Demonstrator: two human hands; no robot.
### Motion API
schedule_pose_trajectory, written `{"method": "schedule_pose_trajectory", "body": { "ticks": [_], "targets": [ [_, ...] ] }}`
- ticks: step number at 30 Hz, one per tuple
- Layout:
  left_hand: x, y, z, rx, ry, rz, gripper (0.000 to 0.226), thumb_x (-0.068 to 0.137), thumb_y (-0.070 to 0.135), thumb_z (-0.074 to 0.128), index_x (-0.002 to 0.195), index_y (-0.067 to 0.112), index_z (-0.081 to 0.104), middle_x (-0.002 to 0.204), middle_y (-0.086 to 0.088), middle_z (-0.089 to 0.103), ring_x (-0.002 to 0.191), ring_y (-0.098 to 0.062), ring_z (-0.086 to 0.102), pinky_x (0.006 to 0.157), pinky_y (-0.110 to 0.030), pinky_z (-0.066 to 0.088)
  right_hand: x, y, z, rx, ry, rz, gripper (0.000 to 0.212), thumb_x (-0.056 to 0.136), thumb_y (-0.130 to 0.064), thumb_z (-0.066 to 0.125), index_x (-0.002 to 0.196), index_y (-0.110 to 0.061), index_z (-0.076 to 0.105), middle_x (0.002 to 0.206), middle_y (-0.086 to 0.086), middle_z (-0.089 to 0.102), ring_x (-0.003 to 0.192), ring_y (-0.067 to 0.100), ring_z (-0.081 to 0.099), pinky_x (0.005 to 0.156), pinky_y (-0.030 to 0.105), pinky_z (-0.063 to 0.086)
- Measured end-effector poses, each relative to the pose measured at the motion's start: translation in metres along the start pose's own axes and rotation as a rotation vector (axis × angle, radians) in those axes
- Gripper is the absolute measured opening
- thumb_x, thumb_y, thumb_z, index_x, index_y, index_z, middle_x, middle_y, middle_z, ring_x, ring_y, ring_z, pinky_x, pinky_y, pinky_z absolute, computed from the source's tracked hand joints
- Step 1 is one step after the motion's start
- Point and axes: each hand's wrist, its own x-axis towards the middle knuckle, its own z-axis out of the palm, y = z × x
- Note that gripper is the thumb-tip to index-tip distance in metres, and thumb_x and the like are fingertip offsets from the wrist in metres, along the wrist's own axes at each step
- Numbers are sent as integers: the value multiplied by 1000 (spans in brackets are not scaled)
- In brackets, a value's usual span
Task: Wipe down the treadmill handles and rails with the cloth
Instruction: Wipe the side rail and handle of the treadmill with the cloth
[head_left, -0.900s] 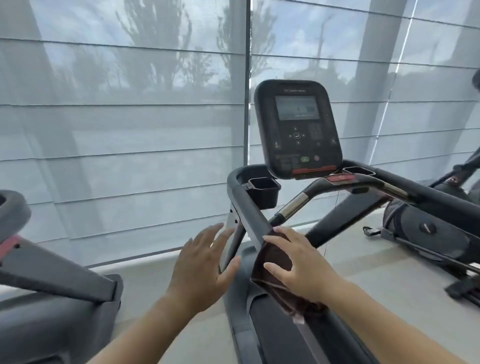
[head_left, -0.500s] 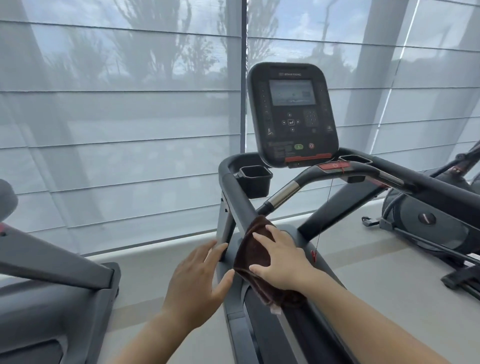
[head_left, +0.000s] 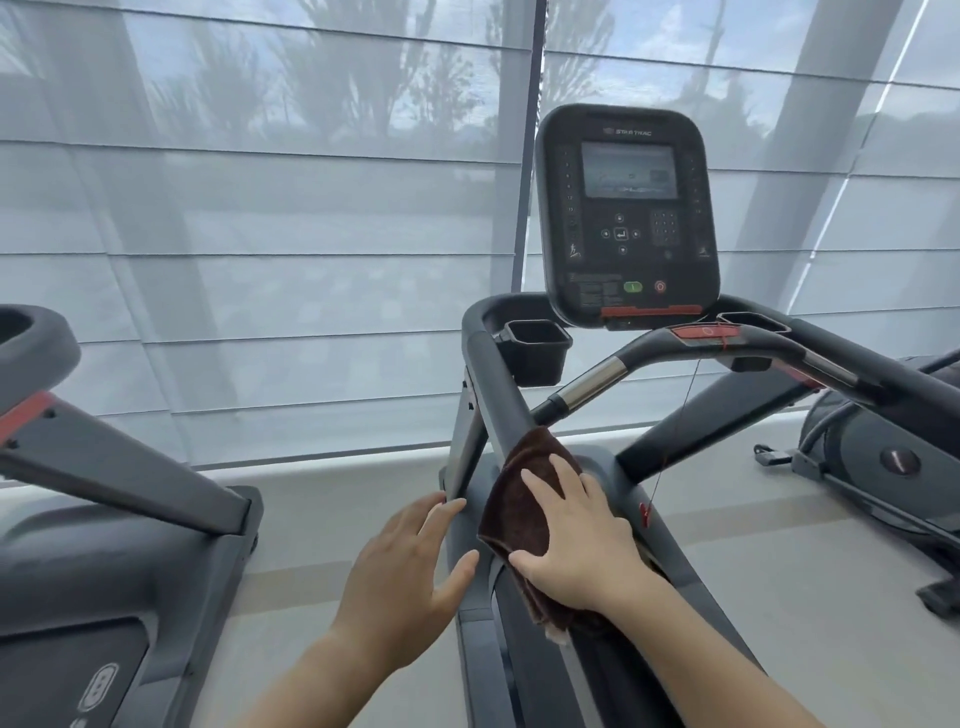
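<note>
**Desk:** While the right hand (head_left: 582, 545) lies flat on a brown cloth (head_left: 519, 514), where exactly is that cloth?

**Photographer:** Draped over the left side rail (head_left: 496, 387) of a Star Trac treadmill, on the sloping stretch below the cup holder (head_left: 535, 353). The fingers (head_left: 558, 475) are spread apart, pressing the cloth against the rail rather than pinching it. The cloth's lower edge hangs past the wrist.

**Desk:** And the left hand (head_left: 402, 577)?

**Photographer:** Open, empty, fingers loosely apart, just beside the rail's grey upright (head_left: 464, 447). Its fingertips are at the upright's lower end; whether they touch it, I cannot tell.

**Desk:** What else sits in the frame?

**Photographer:** The console (head_left: 626, 213) stands upright above the rails, screen dimly lit, with a green and a red button near its foot. A front handlebar (head_left: 649, 348) with a silver grip section crosses below it, carrying a red safety tab; a thin red cord (head_left: 675, 431) hangs from that tab toward the deck. Another treadmill (head_left: 104, 493) stands at far left, and an exercise machine (head_left: 878, 452) at far right. Sheer grey blinds (head_left: 260, 234) cover the windows behind, trees faintly visible through them.
</note>
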Motion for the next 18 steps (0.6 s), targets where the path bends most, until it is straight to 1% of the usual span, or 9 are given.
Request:
{"method": "schedule_pose_trajectory", "body": {
  "ticks": [2, 3, 6, 8, 10, 13, 15, 18],
  "targets": [
    [-3, 0, 1, -14, 5, -6, 52, 89, 53, 37, 138, 37, 29, 146, 18, 30, 134, -2, 25, 107, -23, 27, 1, 0, -1, 7, -35, 14, 95, 74, -57, 62, 145, -38, 1, 157, -8, -15, 143, 29, -5, 107, 58, 26],
    [-4, 1, 1, -20, 8, -13, 52, 89, 52, 37, 138, 37, 28, 146, 19, 29, 134, -1, 25, 107, -22, 26, 1, 0, -1, 1, -43, 19, 96, 75, -54, 63, 145, -38, 0, 157, -7, -16, 143, 29, -5, 107, 58, 26],
    [-11, 3, 5, -44, 16, -39, 52, 88, 53, 37, 137, 39, 27, 146, 21, 28, 133, 1, 23, 107, -19, 25, 1, -3, -1, -18, -13, 12, 86, 81, -41, 60, 146, -35, 4, 158, -3, -11, 143, 30, -1, 107, 55, 31],
    [-18, 3, 7, -56, 8, -53, 53, 88, 53, 37, 137, 40, 27, 145, 21, 28, 133, 2, 22, 106, -19, 25, -2, -4, 1, -15, 32, -5, 76, 83, -36, 57, 145, -33, 13, 158, -3, -2, 142, 30, 6, 105, 54, 34],
    [-26, 3, 8, -59, 1, -67, 53, 87, 53, 38, 137, 40, 26, 145, 21, 28, 133, 2, 23, 106, -20, 27, -6, -6, 2, -10, 92, -27, 63, 86, -33, 55, 142, -30, 25, 156, -2, 11, 140, 29, 14, 103, 54, 36],
    [-40, 0, 3, -49, 11, -76, 53, 87, 53, 39, 137, 41, 26, 145, 22, 28, 133, 2, 23, 105, -20, 29, -13, -10, 0, -26, 188, -80, 44, 90, -27, 52, 132, -28, 41, 148, -5, 31, 133, 24, 28, 99, 51, 40],
    [-50, -4, -5, -51, 22, -88, 53, 87, 54, 39, 137, 41, 26, 146, 21, 28, 133, 1, 24, 105, -22, 31, -19, -12, -2, -45, 232, -122, 41, 91, -21, 50, 130, -28, 43, 141, -9, 39, 128, 20, 33, 95, 46, 40],
    [-67, -13, -21, -62, 57, -109, 54, 86, 54, 39, 136, 42, 26, 146, 21, 28, 133, 1, 24, 106, -23, 31, -32, -22, -6, -61, 256, -206, 39, 92, -22, 50, 129, -32, 42, 137, -14, 42, 124, 15, 39, 91, 41, 34]
  ]
}}
